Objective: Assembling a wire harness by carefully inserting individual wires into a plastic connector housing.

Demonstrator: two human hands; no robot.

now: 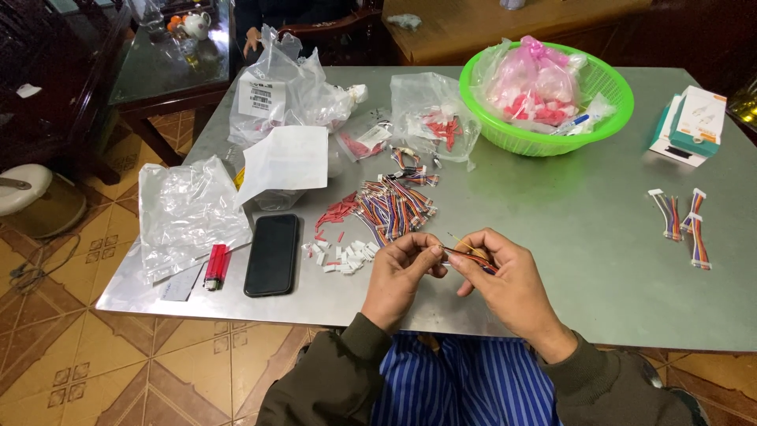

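While a black phone lay left on the grey counter, your left hand and right hand pinched a thin bundle of coloured wires between fingertips, above the counter's near edge; finished wire sets lay far right.

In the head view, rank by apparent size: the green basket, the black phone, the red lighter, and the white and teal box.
1. green basket
2. black phone
3. white and teal box, which lies farther from the camera, so its place against the phone is unsure
4. red lighter
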